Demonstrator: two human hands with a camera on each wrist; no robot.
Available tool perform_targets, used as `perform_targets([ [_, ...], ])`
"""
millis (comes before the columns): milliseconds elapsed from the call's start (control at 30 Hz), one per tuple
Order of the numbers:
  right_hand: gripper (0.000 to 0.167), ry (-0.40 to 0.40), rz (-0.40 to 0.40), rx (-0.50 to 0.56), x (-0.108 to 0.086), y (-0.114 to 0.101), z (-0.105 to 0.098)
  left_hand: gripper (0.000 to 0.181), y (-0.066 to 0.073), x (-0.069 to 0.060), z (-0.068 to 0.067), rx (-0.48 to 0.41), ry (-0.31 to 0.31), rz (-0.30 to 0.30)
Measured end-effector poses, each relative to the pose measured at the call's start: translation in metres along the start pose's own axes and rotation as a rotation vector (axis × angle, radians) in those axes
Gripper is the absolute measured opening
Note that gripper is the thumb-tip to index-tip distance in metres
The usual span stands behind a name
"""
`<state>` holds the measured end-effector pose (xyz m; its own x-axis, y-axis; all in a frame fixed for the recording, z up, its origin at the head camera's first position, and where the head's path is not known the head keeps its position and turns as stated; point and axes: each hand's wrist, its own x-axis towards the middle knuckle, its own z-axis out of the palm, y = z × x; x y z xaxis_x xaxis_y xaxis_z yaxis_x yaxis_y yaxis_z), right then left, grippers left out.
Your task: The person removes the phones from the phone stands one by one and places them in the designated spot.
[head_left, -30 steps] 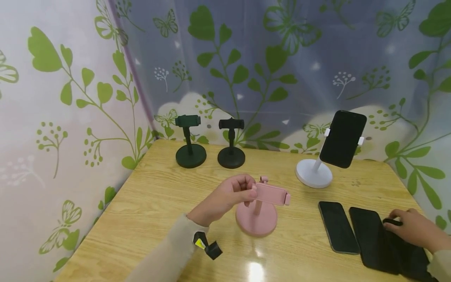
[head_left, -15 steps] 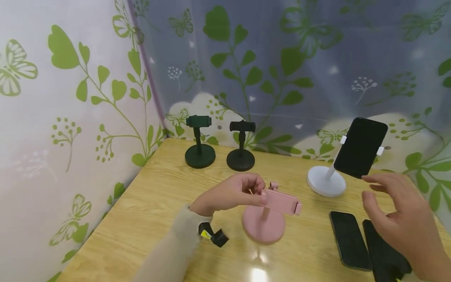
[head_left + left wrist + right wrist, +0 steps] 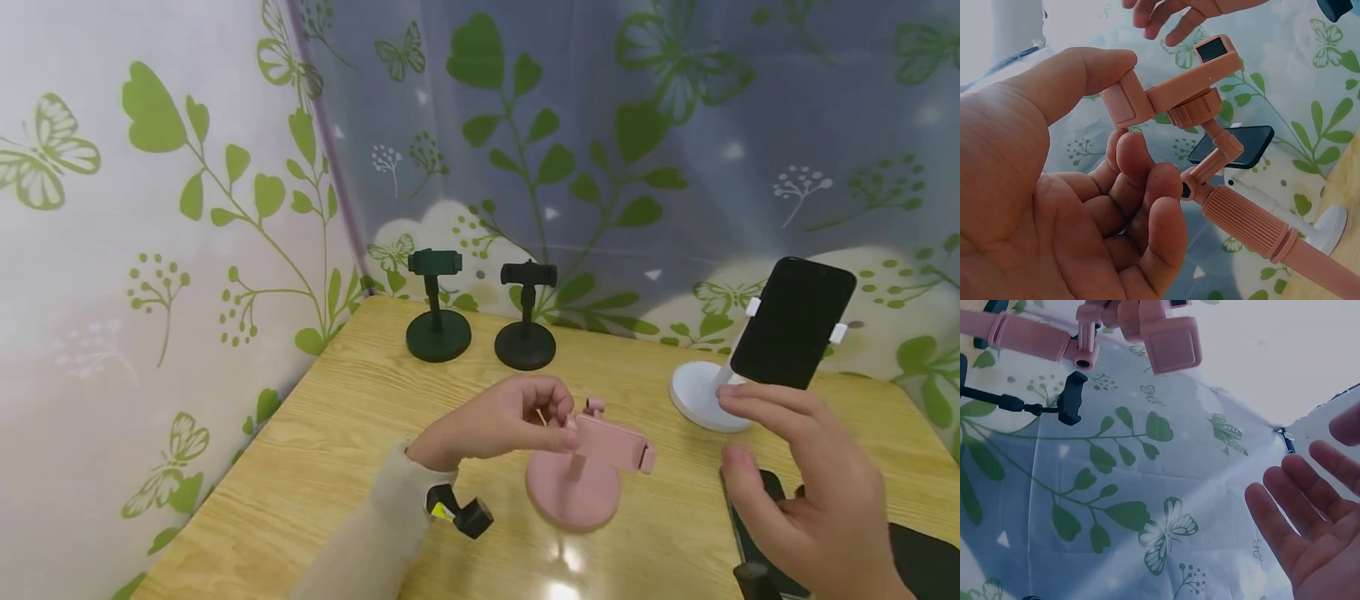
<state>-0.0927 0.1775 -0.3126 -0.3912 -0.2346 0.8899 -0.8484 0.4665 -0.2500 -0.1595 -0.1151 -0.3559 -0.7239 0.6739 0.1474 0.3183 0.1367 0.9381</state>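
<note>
My left hand [image 3: 498,425] pinches the left end of the clamp on a pink phone stand [image 3: 615,443]. In the left wrist view, the thumb presses that clamp arm [image 3: 1125,100] from above, with the curled fingers [image 3: 1141,156] below it. The stand's round base rests on the table. To its right, my right hand [image 3: 821,500] hovers with loosely spread fingers and holds nothing. Beneath it lie a dark smartphone [image 3: 772,483], partly hidden, and another black smartphone [image 3: 930,567]. The right wrist view shows the open palm [image 3: 1329,550] apart from the pink clamp.
Behind stand a dark green phone stand [image 3: 438,333] and a black phone stand [image 3: 527,343]. A white phone stand [image 3: 697,396] at the right holds a black smartphone [image 3: 798,321]. Patterned curtains [image 3: 585,167] border the wooden table [image 3: 315,475] at the back and left.
My right hand has lifted off the smartphones at the far right and moved left toward the pink stand, holding nothing. The left hand keeps its pinch. The head view has shifted slightly.
</note>
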Motion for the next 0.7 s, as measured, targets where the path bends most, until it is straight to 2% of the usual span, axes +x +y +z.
perform_targets([
  [167, 0.061, -0.102, 0.033, -0.037, -0.002, 0.003, -0.002, 0.016, 0.000, 0.000, 0.000, -0.024, -0.013, -0.001],
  [233, 0.062, -0.119, 0.045, -0.058, -0.002, 0.006, -0.003, 0.017, 0.000, 0.000, -0.001, -0.039, -0.017, 0.007],
  [500, 0.060, -0.123, 0.061, -0.084, -0.002, 0.009, -0.004, 0.019, -0.001, -0.001, -0.001, -0.072, -0.031, 0.022],
  [700, 0.061, -0.127, 0.075, -0.095, -0.003, 0.011, -0.005, 0.017, 0.000, 0.000, 0.000, -0.054, -0.026, 0.018],
])
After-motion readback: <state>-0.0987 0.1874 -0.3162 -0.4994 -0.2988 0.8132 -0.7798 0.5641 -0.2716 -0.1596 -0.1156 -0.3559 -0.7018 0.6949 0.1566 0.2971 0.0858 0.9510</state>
